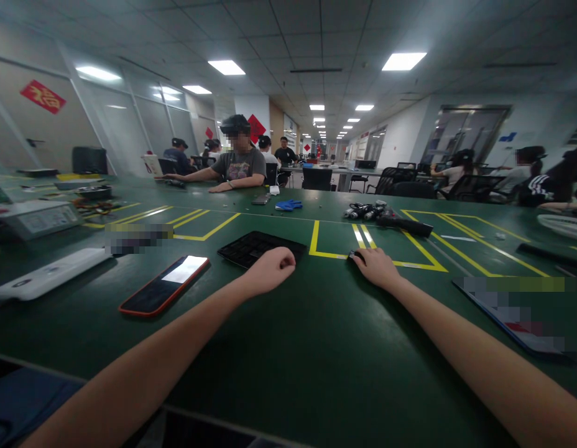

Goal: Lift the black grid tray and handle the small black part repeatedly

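Observation:
My left hand (pixel 271 271) is closed with its fingers curled, over the near right corner of a black compartment tray (pixel 242 246). Whatever it may hold is hidden. On the table to the right, my right hand (pixel 376 266) lies low with its fingers bent over a small dark object (pixel 351 254), close to the yellow tape line. Only the edge of that object shows, so its kind is unclear. A phone with an orange-red case (pixel 165 286) lies left of the tray, its screen partly lit.
A long white device (pixel 50 274) lies at the left, near a grey metal box (pixel 41 219). Further back are a blue glove (pixel 288 205) and bundled cables (pixel 365 210) beside a black cylinder (pixel 407 225). A flat panel (pixel 507 317) lies at right. Across the table sits a person (pixel 239 162).

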